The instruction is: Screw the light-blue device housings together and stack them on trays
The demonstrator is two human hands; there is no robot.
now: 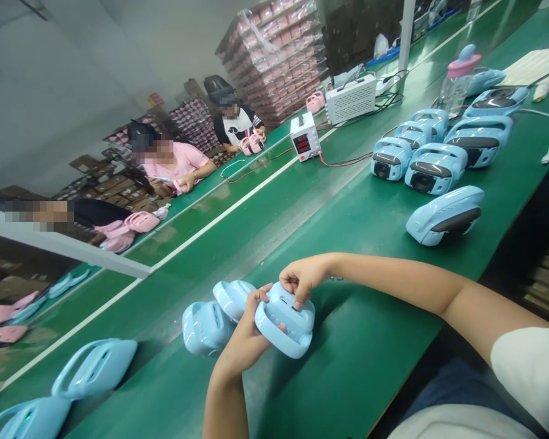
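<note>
My left hand [249, 323] is wrapped round a light blue portable speaker [281, 344] with a loop handle, held tilted above the green table. My right hand [305, 277] is over the same speaker, its fingers curled. One fingertip presses at a small dark slot on the speaker's face; whether anything small is in those fingers is hidden. Just left of my left hand are two more blue speakers, one [205, 329] nearer and one [233, 297] partly behind my fingers.
Several blue speakers [434, 167] stand at the right, with one lying apart [446, 216]. Two blue handled units [94, 369] lie lower left. A power supply [305, 139] with wires stands beyond the white line. A bottle [457, 82] is upper right. Co-workers sit across with pink units.
</note>
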